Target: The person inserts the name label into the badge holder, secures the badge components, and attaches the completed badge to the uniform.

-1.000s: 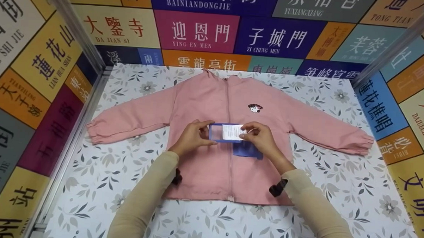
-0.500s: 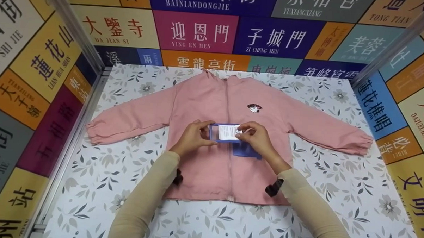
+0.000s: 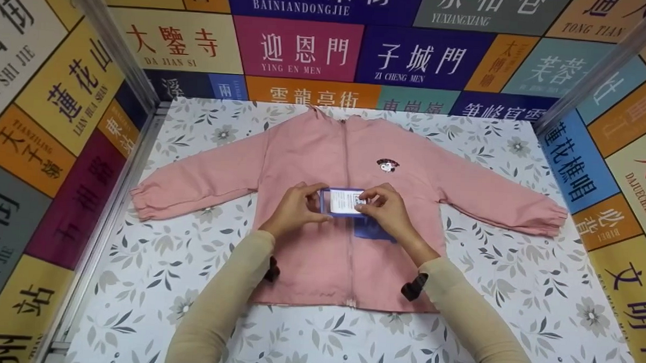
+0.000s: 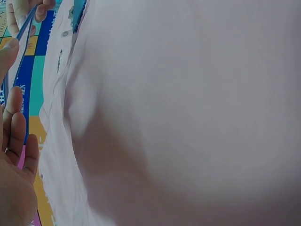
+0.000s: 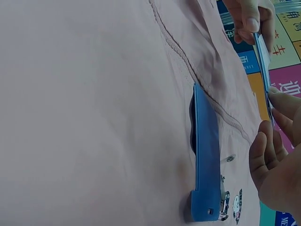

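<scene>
Above a pink zip jacket [image 3: 304, 256], both hands work on a clear card holder with a blue rim [image 3: 322, 203]. My left hand [image 3: 290, 210] pinches its left end between thumb and fingers. The thumb and fingers of my right hand [image 3: 392, 208] pinch a white printed card [image 3: 344, 202], which lies mostly within the rim; its right end is hidden by the fingertips. On the jacket, just below the holder, lies a flat blue badge sleeve [image 3: 374, 229]. The right wrist view shows this sleeve [image 5: 207, 155] with a slotted end and a small metal clip [image 5: 225, 205] beside it.
The jacket lies face up, both sleeves spread, on a white leaf-patterned table cover [image 3: 317, 337]. A small cartoon print [image 3: 388, 165] marks its chest. Panels with large lettering [image 3: 301, 49] stand along the back and both sides.
The white card has slid left within the blue-rimmed holder, my right hand moving left with it. My left hand stays nearly in place; the jacket and blue sleeve lie as before.
</scene>
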`<action>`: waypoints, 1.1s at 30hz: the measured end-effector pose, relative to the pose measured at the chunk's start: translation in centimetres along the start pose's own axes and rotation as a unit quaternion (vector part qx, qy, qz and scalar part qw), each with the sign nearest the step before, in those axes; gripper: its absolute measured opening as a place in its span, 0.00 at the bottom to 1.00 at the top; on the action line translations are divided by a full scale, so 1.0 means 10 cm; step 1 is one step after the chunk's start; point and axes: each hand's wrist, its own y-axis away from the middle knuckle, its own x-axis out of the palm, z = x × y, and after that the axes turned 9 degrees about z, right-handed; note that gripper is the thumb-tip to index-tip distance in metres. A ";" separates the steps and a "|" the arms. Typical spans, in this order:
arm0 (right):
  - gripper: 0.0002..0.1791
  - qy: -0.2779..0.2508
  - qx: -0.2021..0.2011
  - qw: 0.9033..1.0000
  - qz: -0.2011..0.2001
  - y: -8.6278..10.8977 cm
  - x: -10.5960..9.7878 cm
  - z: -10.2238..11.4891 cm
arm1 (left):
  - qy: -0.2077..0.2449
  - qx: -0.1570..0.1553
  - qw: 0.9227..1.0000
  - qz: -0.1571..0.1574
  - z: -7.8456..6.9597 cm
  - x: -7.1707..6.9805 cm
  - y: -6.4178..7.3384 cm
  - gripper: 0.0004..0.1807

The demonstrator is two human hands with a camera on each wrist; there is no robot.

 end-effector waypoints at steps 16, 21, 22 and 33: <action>0.12 0.010 -0.010 1.000 -0.010 -0.06 0.05 -0.14 | 0.004 -0.009 1.000 0.003 -0.02 0.00 0.00 0.36; 0.12 0.011 -0.015 1.000 -0.011 -0.07 0.06 -0.14 | 0.001 -0.004 1.000 -0.001 -0.02 0.00 0.00 0.36; 0.12 0.012 -0.017 1.000 -0.010 -0.07 0.06 -0.15 | 0.000 -0.003 1.000 -0.002 -0.02 0.00 0.00 0.36; 0.11 0.012 -0.037 0.999 -0.036 -0.10 -0.06 0.03 | 0.004 -0.003 1.000 -0.012 -0.02 -0.03 -0.01 0.37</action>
